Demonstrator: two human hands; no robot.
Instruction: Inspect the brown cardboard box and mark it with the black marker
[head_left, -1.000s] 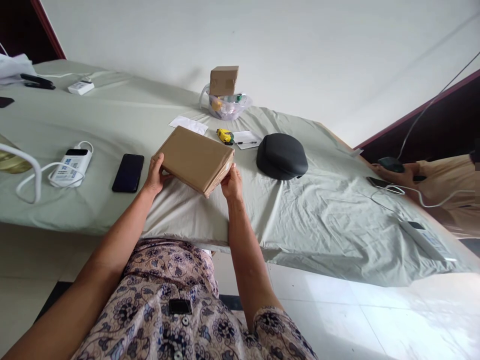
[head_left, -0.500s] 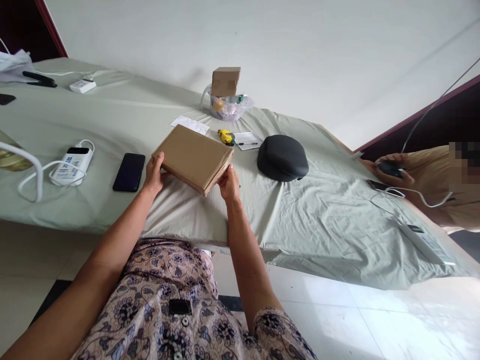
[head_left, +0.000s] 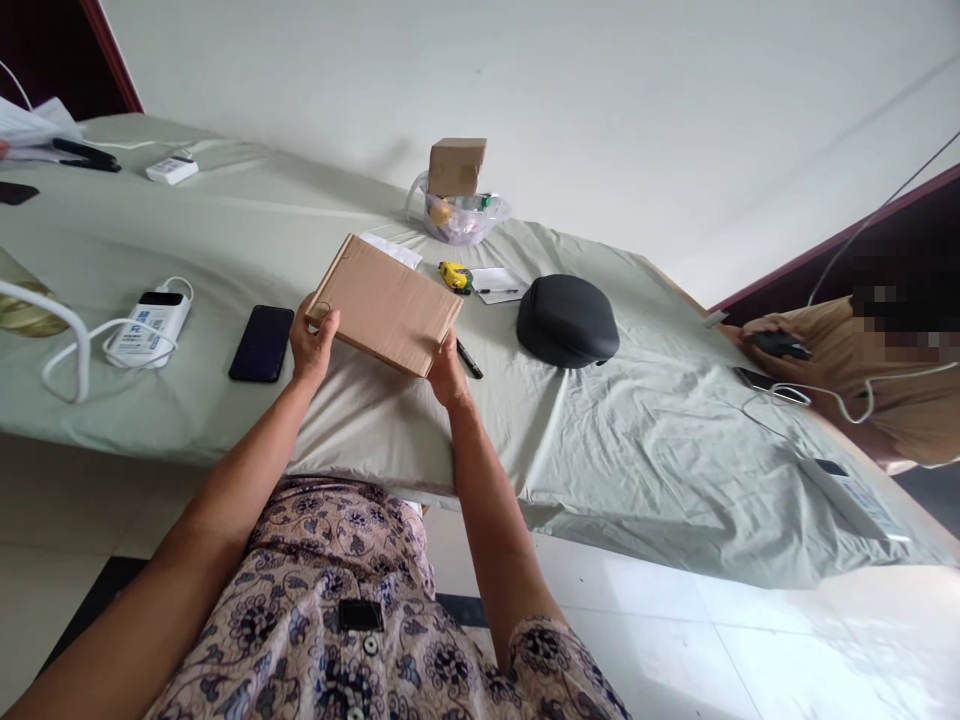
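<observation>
A flat brown cardboard box (head_left: pixel 386 307) is held tilted over the table, between my two hands. My left hand (head_left: pixel 313 342) grips its left end, with the thumb on the upper face and the fingers partly hidden behind. At the lower right corner, my right hand (head_left: pixel 448 374) holds the box; most of its fingers are out of sight underneath. A black pen (head_left: pixel 469 358) lies on the cloth just right of my right hand. To the left of my left hand lies a dark smartphone (head_left: pixel 261 343).
Behind the box are a yellow tape measure (head_left: pixel 455 277), a notepad with a pen (head_left: pixel 498 285) and a plastic basket (head_left: pixel 459 222) topped by a small carton (head_left: pixel 457 166). A black case (head_left: pixel 568 321) stands right, a white power bank (head_left: pixel 151 328) left. Another person's hand (head_left: pixel 776 340) holds a dark object far right.
The box has been turned in my hands, so a different broad face shows. My right hand has shifted slightly left and lower, and the black pen beside it has come into view.
</observation>
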